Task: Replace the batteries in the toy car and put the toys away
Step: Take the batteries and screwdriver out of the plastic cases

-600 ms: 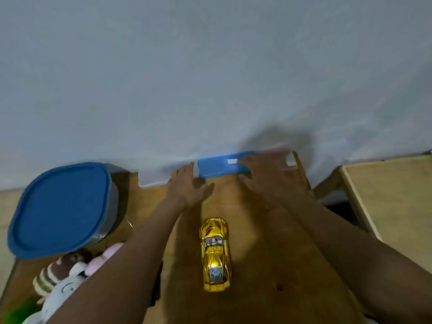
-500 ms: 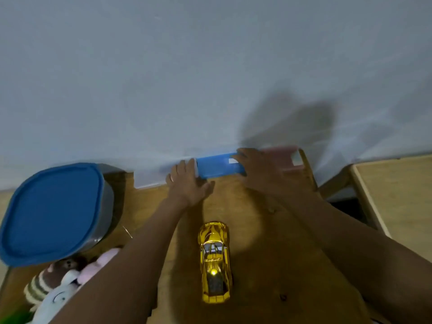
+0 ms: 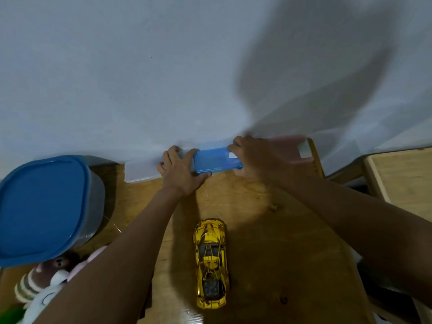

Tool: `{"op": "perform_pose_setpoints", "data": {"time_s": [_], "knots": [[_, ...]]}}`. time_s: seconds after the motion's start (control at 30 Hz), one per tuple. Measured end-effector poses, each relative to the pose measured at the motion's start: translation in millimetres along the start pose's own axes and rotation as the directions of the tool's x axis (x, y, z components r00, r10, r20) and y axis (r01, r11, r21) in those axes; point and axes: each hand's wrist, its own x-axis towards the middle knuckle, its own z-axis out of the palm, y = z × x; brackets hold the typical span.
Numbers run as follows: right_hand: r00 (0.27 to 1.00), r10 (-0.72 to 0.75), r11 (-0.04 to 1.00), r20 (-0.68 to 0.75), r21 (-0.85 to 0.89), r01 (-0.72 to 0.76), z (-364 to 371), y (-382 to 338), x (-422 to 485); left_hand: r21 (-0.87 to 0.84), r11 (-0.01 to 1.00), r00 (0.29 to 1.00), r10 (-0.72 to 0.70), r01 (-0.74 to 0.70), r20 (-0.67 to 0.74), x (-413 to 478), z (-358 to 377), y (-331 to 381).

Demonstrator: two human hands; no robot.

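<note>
Both hands grip the blue case [image 3: 216, 160] against the wall, beyond the toy car [image 3: 211, 263]. Left hand [image 3: 181, 169] fingers curl around its left end; right hand [image 3: 254, 157] closes over its right. Judged step: fetching batteries. Next, open the case.

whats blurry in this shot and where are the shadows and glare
In the head view, motion blur smears the fingers of the right hand and the pale box edge by the wall; the left hand on the blue case is sharper. A big soft shadow falls on the wall at upper right, and arm shadows darken the wooden table. The gold toy car shows bright glints; the wide lens bends the edges.
</note>
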Motion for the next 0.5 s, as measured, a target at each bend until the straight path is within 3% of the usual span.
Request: {"op": "perform_pose_setpoints", "data": {"time_s": [0.5], "knots": [[0.981,-0.095,0.970,0.169,-0.204,0.129,-8,-9,13,-0.075,0.997,1.000,-0.001,-0.001,-0.024,6,8,1]]}}
